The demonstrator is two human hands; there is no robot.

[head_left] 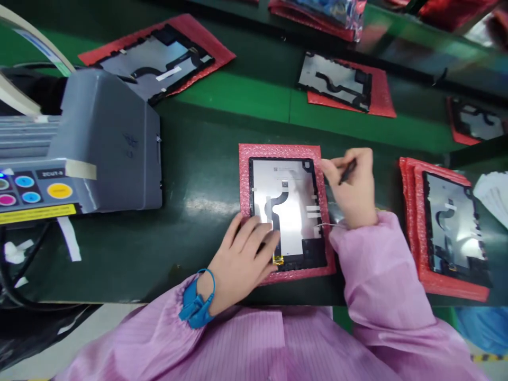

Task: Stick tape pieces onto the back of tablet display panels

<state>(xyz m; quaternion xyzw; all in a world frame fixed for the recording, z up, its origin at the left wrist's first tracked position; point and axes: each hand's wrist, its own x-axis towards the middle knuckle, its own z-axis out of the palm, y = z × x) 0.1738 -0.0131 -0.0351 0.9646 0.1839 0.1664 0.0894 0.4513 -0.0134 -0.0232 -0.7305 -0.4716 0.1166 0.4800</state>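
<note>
A black-framed tablet panel with a silvery back and a dark flex cable lies on a red bubble-wrap mat on the dark green bench. My left hand rests flat on the panel's lower left corner, fingers spread, beside a small yellow tape tab. My right hand is at the panel's right edge, its fingers pinched round a thin dark pen-like tool. A blue wrist strap circles my left wrist.
A grey tape dispenser machine with coloured buttons stands at left. More panels on red mats lie at back left, back middle, far right and near right. White sheets sit at the right edge.
</note>
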